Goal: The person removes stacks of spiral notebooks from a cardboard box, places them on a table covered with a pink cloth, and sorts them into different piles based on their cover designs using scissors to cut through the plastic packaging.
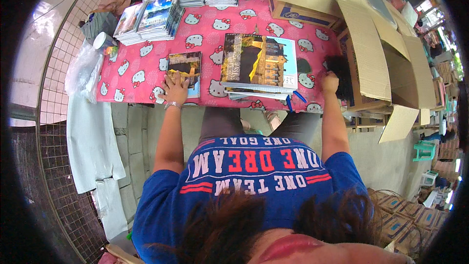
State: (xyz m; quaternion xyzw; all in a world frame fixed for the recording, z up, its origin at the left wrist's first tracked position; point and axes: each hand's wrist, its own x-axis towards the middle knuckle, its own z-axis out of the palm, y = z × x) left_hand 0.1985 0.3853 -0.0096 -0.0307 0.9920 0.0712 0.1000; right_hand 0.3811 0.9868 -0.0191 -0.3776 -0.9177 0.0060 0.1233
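Note:
My left hand (175, 89) lies flat with fingers spread on the lower part of a small spiral-bound notebook (189, 59), whose cover shows a night picture with a yellow shape. To its right is a stack of larger spiral notebooks (259, 61), the top one with a lit castle on the cover. My right hand (330, 83) is closed at the table's right side, against a black fuzzy thing (338, 68). Whatever its fingers hold, if anything, is hidden. Slim blue handles (295, 100) stick out by the stack's near right corner.
A pink cat-patterned cloth (205, 24) covers the table. Stacks of picture-covered notebooks (155, 17) stand at the far left, beside a white cup (103, 41) and a clear plastic bag (82, 73). Open cardboard boxes (364, 49) line the right edge. A green stool (424, 151) stands farther right.

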